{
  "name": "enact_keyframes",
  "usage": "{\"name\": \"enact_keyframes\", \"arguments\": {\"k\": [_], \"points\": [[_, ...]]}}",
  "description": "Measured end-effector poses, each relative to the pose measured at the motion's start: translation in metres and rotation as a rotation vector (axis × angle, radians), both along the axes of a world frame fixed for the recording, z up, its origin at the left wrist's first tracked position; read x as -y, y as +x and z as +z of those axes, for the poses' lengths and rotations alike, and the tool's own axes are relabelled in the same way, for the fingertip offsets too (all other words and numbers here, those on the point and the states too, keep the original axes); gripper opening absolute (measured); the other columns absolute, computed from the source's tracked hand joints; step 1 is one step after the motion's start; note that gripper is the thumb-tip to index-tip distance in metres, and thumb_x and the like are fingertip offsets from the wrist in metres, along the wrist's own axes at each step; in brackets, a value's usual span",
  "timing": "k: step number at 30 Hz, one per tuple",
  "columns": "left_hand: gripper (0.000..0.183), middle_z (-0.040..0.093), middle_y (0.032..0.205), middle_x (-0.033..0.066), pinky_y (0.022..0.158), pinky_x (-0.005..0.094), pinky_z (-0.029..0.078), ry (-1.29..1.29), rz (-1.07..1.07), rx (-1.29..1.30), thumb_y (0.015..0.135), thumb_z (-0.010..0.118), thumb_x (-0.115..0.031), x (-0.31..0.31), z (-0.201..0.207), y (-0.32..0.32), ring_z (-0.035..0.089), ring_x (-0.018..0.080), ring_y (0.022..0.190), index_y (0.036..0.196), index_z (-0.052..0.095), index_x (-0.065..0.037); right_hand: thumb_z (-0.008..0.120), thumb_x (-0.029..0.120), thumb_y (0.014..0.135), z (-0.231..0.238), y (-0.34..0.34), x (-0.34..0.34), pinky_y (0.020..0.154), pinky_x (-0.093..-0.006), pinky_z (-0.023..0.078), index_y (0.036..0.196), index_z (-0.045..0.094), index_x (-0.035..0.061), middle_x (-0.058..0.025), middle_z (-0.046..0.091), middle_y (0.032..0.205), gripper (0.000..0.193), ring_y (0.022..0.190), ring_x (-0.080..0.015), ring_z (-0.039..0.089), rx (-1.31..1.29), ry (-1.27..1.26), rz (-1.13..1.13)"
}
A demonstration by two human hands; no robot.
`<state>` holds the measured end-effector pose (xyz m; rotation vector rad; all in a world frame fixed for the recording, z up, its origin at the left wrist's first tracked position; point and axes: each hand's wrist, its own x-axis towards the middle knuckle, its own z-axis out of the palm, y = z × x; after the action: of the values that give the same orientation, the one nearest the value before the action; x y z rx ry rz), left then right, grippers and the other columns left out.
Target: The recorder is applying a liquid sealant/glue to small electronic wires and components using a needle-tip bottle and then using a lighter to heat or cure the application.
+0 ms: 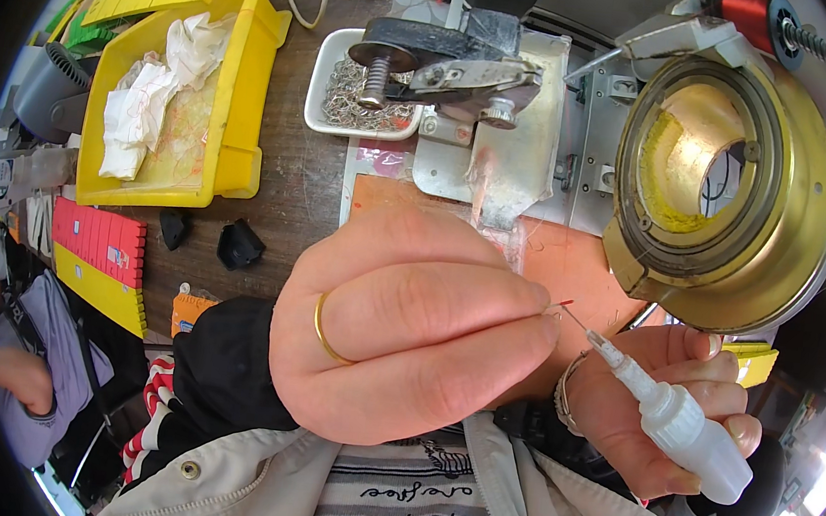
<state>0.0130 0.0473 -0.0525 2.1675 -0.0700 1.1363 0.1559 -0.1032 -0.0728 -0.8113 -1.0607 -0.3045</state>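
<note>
My left hand [416, 328], with a gold ring, is closed in a pinch at the middle of the head view. A thin red-tipped piece [566, 303] pokes out from its fingertips; the rest is hidden by the fingers. To its right, my right hand [637, 409] is wrapped round a white needle-tip squeeze bottle [690, 424]. The bottle is tilted, its fine needle [576, 320] pointing up and left at the red tip. The needle's end is very close to the piece; whether they touch I cannot tell.
Behind my hands stands a metal machine [495, 77] beside a white tray [321, 80] of small metal hooks. A large brass-coloured ring [793, 235] and a red thread spool [749, 17] are at right. A yellow bin [236, 132] holds white cloths. A person [47, 342] sits far left.
</note>
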Motion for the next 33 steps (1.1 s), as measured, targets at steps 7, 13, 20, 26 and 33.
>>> {"name": "enact_keyframes", "arguments": {"k": [7, 13, 20, 26, 33], "points": [[0.032, 0.068, 0.094, 0.0117, 0.065, 0.0329, 0.053, -0.009, 0.002, -0.009, 0.065, 0.080, 0.004, 0.0002, 0.0005, -0.0012, 0.063, 0.0260, 0.077, 0.094, 0.068, -0.002, 0.049, 0.050, 0.096, 0.0075, -0.0091, -0.0110, 0.089, -0.0427, 0.053, 0.088, 0.040, 0.0110, -0.0012, 0.045, 0.066, 0.041, 0.054, -0.0115, 0.041, -0.100, 0.005, -0.128], [0.032, 0.068, 0.095, 0.0117, 0.065, 0.0328, 0.053, -0.001, -0.012, -0.017, 0.065, 0.080, 0.004, -0.0011, 0.0002, -0.0020, 0.063, 0.0260, 0.077, 0.095, 0.068, -0.002, 0.048, 0.050, 0.096, 0.0069, -0.0082, -0.0106, 0.087, -0.0426, 0.055, 0.091, 0.041, 0.0100, -0.0012, 0.045, 0.067, 0.041, 0.054, -0.0116, 0.041, -0.090, 0.022, -0.086], [0.032, 0.068, 0.095, 0.0117, 0.065, 0.0327, 0.053, -0.003, -0.003, -0.014, 0.066, 0.079, 0.004, -0.0003, 0.0000, -0.0007, 0.063, 0.0261, 0.077, 0.095, 0.068, -0.002, 0.050, 0.048, 0.096, 0.0030, -0.0035, -0.0041, 0.083, -0.0434, 0.052, 0.105, 0.040, 0.0082, -0.0034, 0.048, 0.072, 0.042, 0.059, -0.0148, 0.046, -0.046, -0.005, -0.073], [0.032, 0.068, 0.095, 0.0109, 0.066, 0.0332, 0.053, -0.019, 0.009, -0.024, 0.067, 0.079, 0.004, 0.0002, 0.0007, -0.0021, 0.063, 0.0266, 0.078, 0.095, 0.068, -0.004, 0.051, 0.047, 0.096, 0.0084, -0.0068, -0.0032, 0.084, -0.0432, 0.050, 0.106, 0.042, 0.0075, -0.0038, 0.048, 0.072, 0.041, 0.061, -0.0157, 0.047, -0.075, -0.037, -0.029], [0.029, 0.067, 0.090, 0.0097, 0.070, 0.0357, 0.052, 0.015, -0.029, -0.053, 0.069, 0.075, 0.009, -0.0033, 0.0040, 0.0040, 0.063, 0.0263, 0.077, 0.094, 0.067, -0.005, 0.043, 0.044, 0.099, 0.0070, -0.0033, -0.0096, 0.076, -0.0408, 0.044, 0.121, 0.053, 0.0039, -0.0031, 0.043, 0.069, 0.047, 0.063, -0.0182, 0.042, -0.145, 0.141, 0.104]]}}
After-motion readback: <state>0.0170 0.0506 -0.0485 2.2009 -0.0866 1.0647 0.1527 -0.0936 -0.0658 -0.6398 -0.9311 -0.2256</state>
